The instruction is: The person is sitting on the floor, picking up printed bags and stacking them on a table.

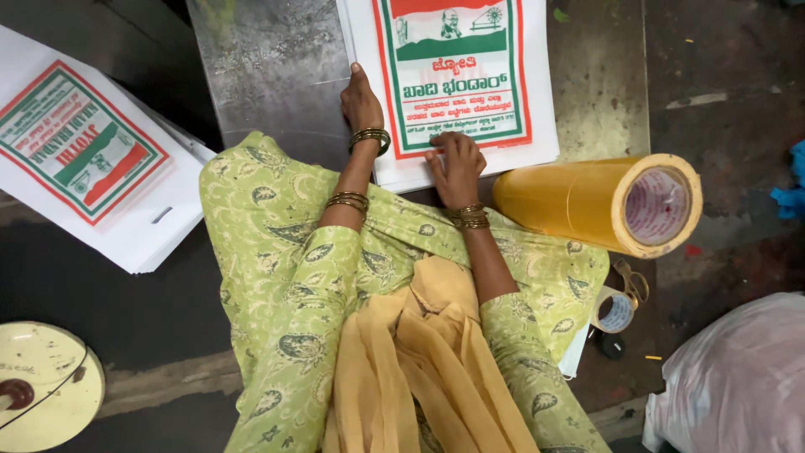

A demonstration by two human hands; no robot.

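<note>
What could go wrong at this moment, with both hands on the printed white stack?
1. The printed white stack overhangs the near edge of the metal table toward the lap; the left hand only touches its side edge and the right hand presses its lower edge, so sheets might fan out or slide off.
2. The big yellow tape roll lies on its side beside the right wrist; a nudge could probably set it rolling.
</note>
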